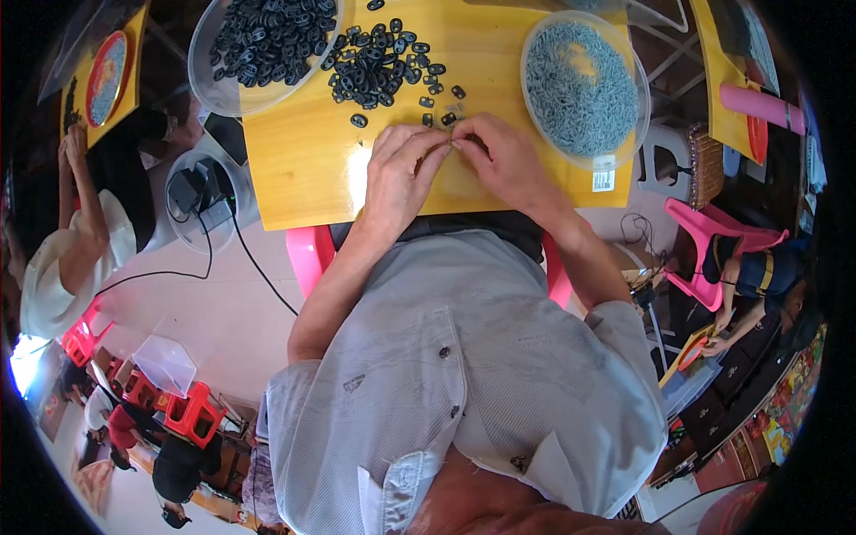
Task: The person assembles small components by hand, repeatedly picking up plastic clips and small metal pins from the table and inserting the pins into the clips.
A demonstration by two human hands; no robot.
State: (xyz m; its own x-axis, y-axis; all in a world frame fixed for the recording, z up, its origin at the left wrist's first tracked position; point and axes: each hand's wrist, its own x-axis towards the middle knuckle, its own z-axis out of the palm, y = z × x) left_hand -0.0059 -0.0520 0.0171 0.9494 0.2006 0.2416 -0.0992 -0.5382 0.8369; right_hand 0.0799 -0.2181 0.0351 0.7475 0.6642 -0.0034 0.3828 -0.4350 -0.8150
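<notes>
Over the front part of the yellow table (pixel 308 178), my left hand (pixel 401 169) and my right hand (pixel 504 160) meet with their fingertips pinched together. Whatever they pinch is too small to make out. Just beyond the fingers lie a few loose black oval parts with two holes each (pixel 448 118). A pile of the same black parts (pixel 379 67) spreads farther back, left of centre. More black parts fill a clear round tub (pixel 214 89) at the far left. To the right of my right hand, a clear oval tub (pixel 644 107) holds many small grey metal screws or pins (pixel 584 116).
A white label (pixel 604 176) is at the table's right front edge. On the left, a clear bin (pixel 201 234) holds black adapters, with cables trailing over the floor. Other people work at tables on both sides. A pink plastic chair (pixel 691 234) stands at right, red stools (pixel 192 415) at lower left.
</notes>
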